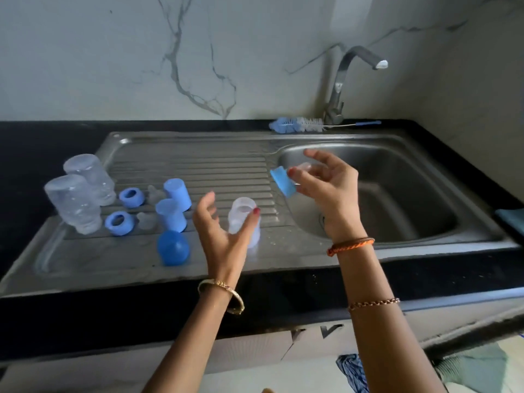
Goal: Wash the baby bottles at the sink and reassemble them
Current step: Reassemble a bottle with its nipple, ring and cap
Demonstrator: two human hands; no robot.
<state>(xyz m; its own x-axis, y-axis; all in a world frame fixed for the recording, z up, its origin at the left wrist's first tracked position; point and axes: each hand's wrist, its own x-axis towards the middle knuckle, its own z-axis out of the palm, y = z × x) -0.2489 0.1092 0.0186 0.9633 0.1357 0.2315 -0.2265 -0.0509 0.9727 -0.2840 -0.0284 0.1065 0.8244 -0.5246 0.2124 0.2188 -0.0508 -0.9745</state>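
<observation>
We stood at the steel sink [397, 143], set into a black desk [42, 143]. Our left hand [219, 228] was raised over the drainboard [198, 163], its fingers [209, 198] curled loosely, with thumb and forefinger pinching a clear bottle [241, 215] that stood mouth-up near the front of the drainboard. Our right hand [326, 182] hovered over the left edge of the basin, its fingers grasping a blue ring [282, 181] with a clear teat [306, 167] seated in it; the other fingertips were spread and lifted.

On the left of the drainboard, 2 clear bottles [75, 202] stood upside down, touching one another. Just right of them lay 2 blue rings [131, 197], 1 behind the other, and beside each ring a clear teat [147, 219]. Right of the teats stood 2 blue caps [171, 214], close together. A 3rd cap [173, 248] lay on its side at the front, near our left wrist.

A bottle brush [297, 124] with blue and white bristles lay along the back rim of the sink, its thin handle passing the foot of the tap [340, 89]. The tap's spout pointed right over the basin. The marbled wall [198, 52] rose behind it. We could not tell whether water lay in the basin.
</observation>
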